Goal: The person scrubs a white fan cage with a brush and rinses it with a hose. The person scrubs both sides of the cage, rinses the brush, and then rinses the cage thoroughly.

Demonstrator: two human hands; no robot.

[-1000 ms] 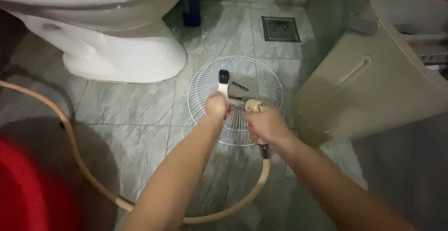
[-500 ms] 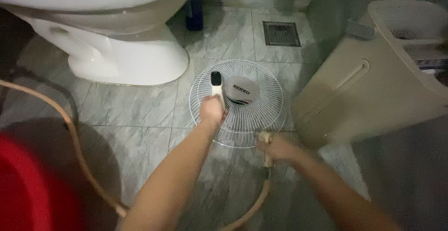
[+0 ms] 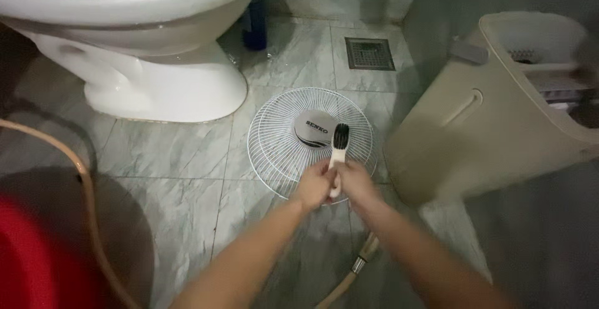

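A white wire fan grille [image 3: 274,140] with a grey round centre cap [image 3: 310,127] lies flat on the grey marble floor tiles. Over its near right part I hold a brush [image 3: 340,140] with a white handle and black bristles, bristles pointing away from me. My left hand [image 3: 314,186] and my right hand [image 3: 355,181] meet at the handle, both closed on it. A beige hose [image 3: 365,256] with a metal fitting lies on the floor under my right forearm, held by neither hand.
A white toilet [image 3: 156,66] stands at the upper left, with a dark blue bottle [image 3: 256,25] behind it. A floor drain [image 3: 369,53] is beyond the grille. A beige plastic bin [image 3: 493,115] stands on the right. A red basin [image 3: 31,259] sits at the lower left.
My right hand let go of the hose, which now lies on the floor, and moved to the brush handle. The brush shifted from the grille's left side to its right.
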